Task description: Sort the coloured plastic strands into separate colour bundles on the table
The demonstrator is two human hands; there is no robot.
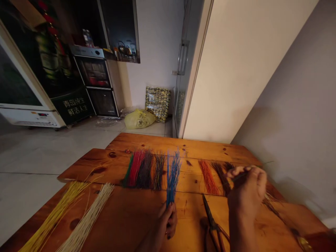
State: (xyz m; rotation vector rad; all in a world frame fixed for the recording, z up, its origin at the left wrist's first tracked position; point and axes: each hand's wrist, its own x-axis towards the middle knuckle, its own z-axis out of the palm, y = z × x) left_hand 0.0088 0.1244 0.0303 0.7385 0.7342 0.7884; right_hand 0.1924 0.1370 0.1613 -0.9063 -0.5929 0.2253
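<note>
My left hand is closed around the lower end of a bundle of thin blue strands, which fans out upward above the wooden table. To its right my right hand is raised, fingers curled in; a dark thin line shows at them, but what they hold is unclear. Dark brown strands lie just beside and partly behind that hand. Between my hands, a pair of scissors rests with its blades pointing away from me. An orange bundle lies beyond the scissors.
On the wooden table lie red, dark purple, mixed dark, yellow and cream strand bundles. Past the table are a yellow bag on the floor, a cabinet and a display fridge.
</note>
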